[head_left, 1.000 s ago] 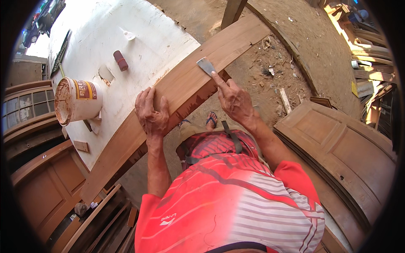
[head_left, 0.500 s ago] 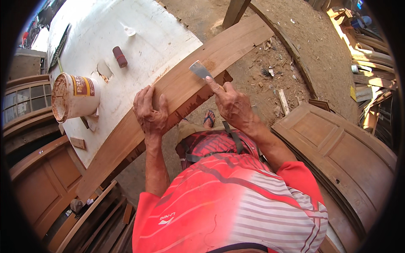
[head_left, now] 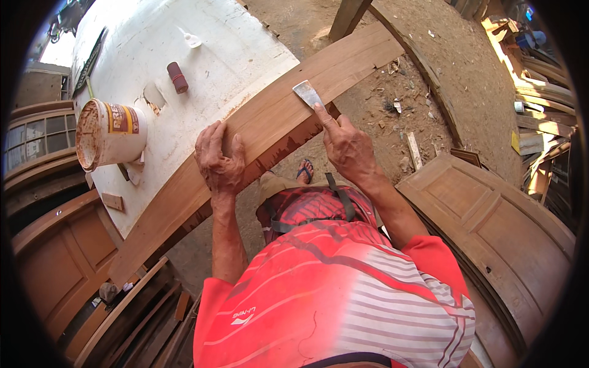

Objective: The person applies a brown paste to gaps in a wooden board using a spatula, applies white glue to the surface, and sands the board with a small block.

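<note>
A long brown wooden plank (head_left: pixel 257 126) runs diagonally across the white-topped table's near edge, one end reaching out beyond it at the upper right. My left hand (head_left: pixel 219 158) lies on the plank's upper face, thumb apart from the fingers, with nothing in it. Farther along to the right, my right hand (head_left: pixel 348 144) is closed round a putty knife (head_left: pixel 308 94), its index finger stretched along the tool. The metal blade rests on or just above the wood; the handle is hidden in the hand. Dark, uneven stains mark the plank's near side.
On the white table (head_left: pixel 208 67) stand a stained plastic bucket (head_left: pixel 119 135) and a dark red roll (head_left: pixel 177 78) with a band round it. A white plastic piece (head_left: pixel 192 40) lies beyond. Panelled doors lean at right (head_left: pixel 491 208) and left (head_left: pixel 67 251). Timber is stacked far right.
My right hand and the putty knife have shifted slightly right along the plank. The small patch of brown dust by the blade no longer shows. My left hand stays in place.
</note>
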